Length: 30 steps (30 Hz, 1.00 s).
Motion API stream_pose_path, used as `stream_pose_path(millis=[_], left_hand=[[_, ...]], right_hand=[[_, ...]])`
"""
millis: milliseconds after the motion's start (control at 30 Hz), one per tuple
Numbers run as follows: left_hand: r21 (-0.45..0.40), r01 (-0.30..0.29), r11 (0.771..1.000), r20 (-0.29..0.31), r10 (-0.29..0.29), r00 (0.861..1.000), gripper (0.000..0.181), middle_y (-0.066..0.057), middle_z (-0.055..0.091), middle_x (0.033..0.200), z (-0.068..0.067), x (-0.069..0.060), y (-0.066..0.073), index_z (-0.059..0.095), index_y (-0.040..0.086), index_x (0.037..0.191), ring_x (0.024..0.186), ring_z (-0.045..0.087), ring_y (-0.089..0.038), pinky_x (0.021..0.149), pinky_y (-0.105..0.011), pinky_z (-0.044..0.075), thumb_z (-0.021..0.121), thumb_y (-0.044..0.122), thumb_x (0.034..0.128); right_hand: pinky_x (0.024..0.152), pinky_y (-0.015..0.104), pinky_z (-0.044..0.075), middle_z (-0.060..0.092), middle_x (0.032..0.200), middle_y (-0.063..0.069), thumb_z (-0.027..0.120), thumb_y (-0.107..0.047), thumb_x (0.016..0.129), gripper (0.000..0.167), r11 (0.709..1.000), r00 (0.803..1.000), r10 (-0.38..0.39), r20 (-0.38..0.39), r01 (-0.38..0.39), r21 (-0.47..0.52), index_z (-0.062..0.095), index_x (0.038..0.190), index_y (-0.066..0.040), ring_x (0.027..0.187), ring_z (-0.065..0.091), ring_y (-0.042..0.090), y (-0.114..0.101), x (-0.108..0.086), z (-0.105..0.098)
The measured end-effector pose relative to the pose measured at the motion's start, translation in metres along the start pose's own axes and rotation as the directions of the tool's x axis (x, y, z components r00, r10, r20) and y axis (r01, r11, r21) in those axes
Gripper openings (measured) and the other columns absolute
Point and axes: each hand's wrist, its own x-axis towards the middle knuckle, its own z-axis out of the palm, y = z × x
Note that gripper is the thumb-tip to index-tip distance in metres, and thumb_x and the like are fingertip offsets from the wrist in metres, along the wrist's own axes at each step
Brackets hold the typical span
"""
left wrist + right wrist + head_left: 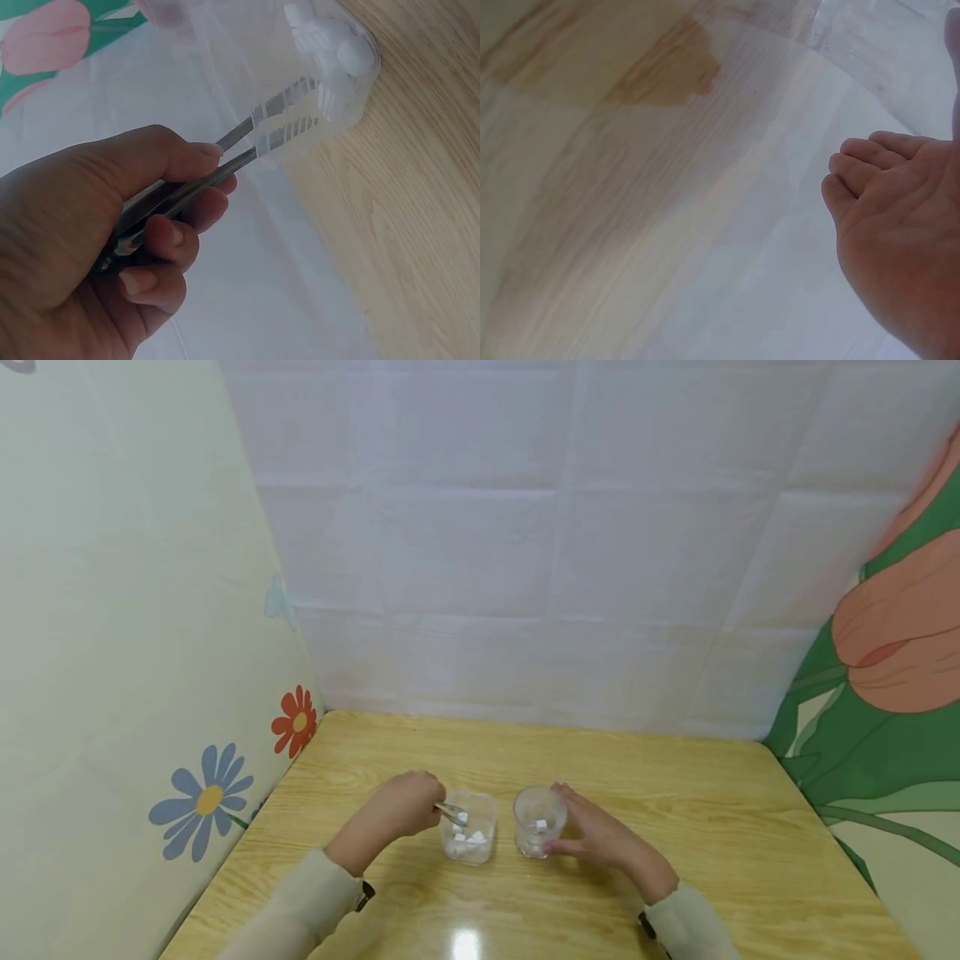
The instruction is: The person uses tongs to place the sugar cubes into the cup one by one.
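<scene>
In the left wrist view, my left hand (pixel 112 202) grips small metal tongs (pixel 238 159), thumb on one arm and fingers curled under the other. Their ridged tips stand apart, seen through the wall of a clear plastic container (pixel 225 67). White pieces (pixel 341 60) lie in that container; in the head view they look like small cubes (pixel 476 837). My right hand (pixel 600 835) holds a clear glass (pixel 529 843) upright beside the container, thumb and fingers around its side. One white cube (pixel 542 825) shows in the glass. Only part of the glass is in the right wrist view.
The container and glass stand a short gap apart on a wood-grain table (pixel 637 777). A white cloth (pixel 480 543) hangs behind the table. Flower-patterned panels flank it, a pale one (pixel 135 652) at left and a green one (pixel 900 752) at right.
</scene>
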Motion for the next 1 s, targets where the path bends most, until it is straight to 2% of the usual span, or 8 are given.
stream_pose_path(millis=[133, 367, 833, 1000], left_hand=[[0.036, 0.012, 0.999, -0.007, -0.012, 1.0, 0.023, 0.004, 0.058, 0.066, 0.0, 0.002, 0.004, 0.064, 0.016, 0.066, 0.059, 0.052, -0.012, 0.057, -0.031, 0.047, 0.08, 0.011, 0.0817], [0.071, 0.048, 0.996, -0.004, -0.048, 0.999, 0.028, 0.002, 0.054, 0.064, -0.004, 0.004, 0.013, 0.057, 0.015, 0.063, 0.056, 0.048, -0.013, 0.054, -0.032, 0.045, 0.079, 0.011, 0.0804], [-0.004, 0.183, 0.983, 0.027, -0.183, 0.983, 0.034, 0.004, 0.044, 0.057, -0.006, 0.011, 0.022, 0.049, 0.015, 0.059, 0.053, 0.034, -0.011, 0.049, -0.03, 0.036, 0.073, 0.007, 0.0807], [-0.042, 0.238, 0.97, 0.065, -0.235, 0.97, 0.037, 0.005, 0.037, 0.055, -0.009, 0.012, 0.026, 0.046, 0.016, 0.058, 0.051, 0.03, -0.01, 0.047, -0.027, 0.03, 0.071, 0.004, 0.0828]], right_hand=[[0.116, 0.061, 0.024, 0.025, 0.159, 0.032, 0.078, -0.049, 0.084, 0.105, 1.0, 1.0, -0.007, -0.002, 0.007, -0.002, 0.026, 0.155, 0.009, 0.146, 0.027, 0.049, 0.0, 0.0, 0.001], [0.116, 0.062, 0.025, 0.026, 0.159, 0.032, 0.078, -0.049, 0.084, 0.106, 1.0, 1.0, -0.02, -0.01, 0.02, -0.004, 0.027, 0.154, 0.01, 0.146, 0.028, 0.049, 0.002, -0.001, 0.004], [0.117, 0.061, 0.024, 0.024, 0.159, 0.032, 0.077, -0.051, 0.084, 0.106, 1.0, 1.0, -0.012, -0.007, 0.012, -0.018, 0.026, 0.155, 0.01, 0.147, 0.027, 0.048, 0.001, -0.001, 0.0], [0.117, 0.061, 0.024, 0.025, 0.16, 0.031, 0.077, -0.051, 0.084, 0.106, 1.0, 1.0, -0.011, -0.012, 0.011, -0.018, 0.026, 0.155, 0.01, 0.147, 0.027, 0.048, 0.0, -0.001, 0.0]])
